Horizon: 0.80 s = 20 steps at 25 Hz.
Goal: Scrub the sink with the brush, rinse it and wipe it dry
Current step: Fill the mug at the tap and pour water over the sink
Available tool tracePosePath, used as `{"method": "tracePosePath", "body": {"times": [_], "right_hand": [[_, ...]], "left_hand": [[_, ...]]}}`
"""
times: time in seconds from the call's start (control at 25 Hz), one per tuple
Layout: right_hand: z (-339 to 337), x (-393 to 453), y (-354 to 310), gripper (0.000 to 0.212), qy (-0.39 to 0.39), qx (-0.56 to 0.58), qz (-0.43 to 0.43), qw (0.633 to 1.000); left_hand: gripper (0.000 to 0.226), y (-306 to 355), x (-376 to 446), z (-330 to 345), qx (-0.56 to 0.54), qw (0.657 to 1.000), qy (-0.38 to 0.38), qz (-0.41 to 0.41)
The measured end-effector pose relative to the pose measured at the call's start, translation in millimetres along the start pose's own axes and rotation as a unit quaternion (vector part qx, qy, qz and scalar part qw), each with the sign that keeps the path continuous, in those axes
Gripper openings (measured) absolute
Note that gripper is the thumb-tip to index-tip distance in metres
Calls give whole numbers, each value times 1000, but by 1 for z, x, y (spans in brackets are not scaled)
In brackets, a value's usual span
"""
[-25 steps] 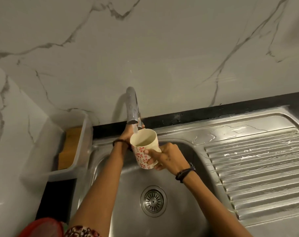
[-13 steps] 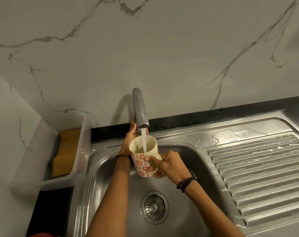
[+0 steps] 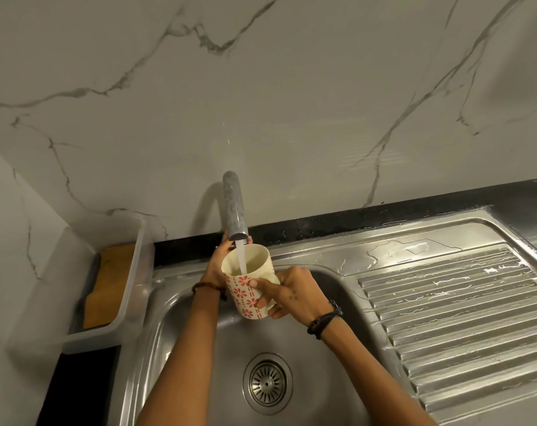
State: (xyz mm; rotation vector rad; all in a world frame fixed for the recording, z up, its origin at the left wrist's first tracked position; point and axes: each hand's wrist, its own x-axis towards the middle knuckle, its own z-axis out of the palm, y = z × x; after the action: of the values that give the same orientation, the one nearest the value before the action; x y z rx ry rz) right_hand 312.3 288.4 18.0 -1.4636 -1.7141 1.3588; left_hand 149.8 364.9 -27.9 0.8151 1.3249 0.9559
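The right hand (image 3: pixel 294 295) is gripping a red-flowered cup (image 3: pixel 249 284) under the running tap (image 3: pixel 234 207), over the steel sink (image 3: pixel 328 358). The left hand (image 3: pixel 219 267), half hidden behind the cup, is reaching the tap's base; grip unclear. A clear tray (image 3: pixel 128 290) is sitting left. No writing readable.

Over the last second a stream of water (image 3: pixel 241 256) started running from the tap (image 3: pixel 234 207) into the cup (image 3: pixel 250 282), which had been held there under only a trickle.
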Motion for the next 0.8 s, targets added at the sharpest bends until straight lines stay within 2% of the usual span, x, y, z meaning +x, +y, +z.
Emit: {"method": "tracePosePath", "body": {"times": [0.12,0.2,0.28,0.36,0.44,0.52,0.64,0.68,0.8], "right_hand": [[-9,3,-11,39,-4,-26,-24,999],[-18,4,-16,40,-7,-38,-28,999],[-27,1,-18,39,-7,-52,-33,998],[-37,-7,-16,39,-3,-79,-43,996],[-46,-17,-10,39,5,-100,-48,994],[-60,-32,-2,38,10,-110,-46,993],[-85,-61,13,38,7,-147,-53,988],[-94,-70,18,38,6,-161,-52,986],[-120,-97,31,38,4,-187,-45,981]], "left_hand": [[30,20,-15,10,35,999,-20,15],[23,32,-19,19,71,997,13,11],[27,38,-9,17,108,993,44,-31],[25,39,5,17,195,977,48,-71],[23,35,14,21,243,966,68,-61],[12,26,13,28,287,953,95,-24],[68,5,-4,45,343,929,136,4],[79,-4,-15,55,346,927,145,-2],[87,-37,-53,87,349,925,150,-1]]}}
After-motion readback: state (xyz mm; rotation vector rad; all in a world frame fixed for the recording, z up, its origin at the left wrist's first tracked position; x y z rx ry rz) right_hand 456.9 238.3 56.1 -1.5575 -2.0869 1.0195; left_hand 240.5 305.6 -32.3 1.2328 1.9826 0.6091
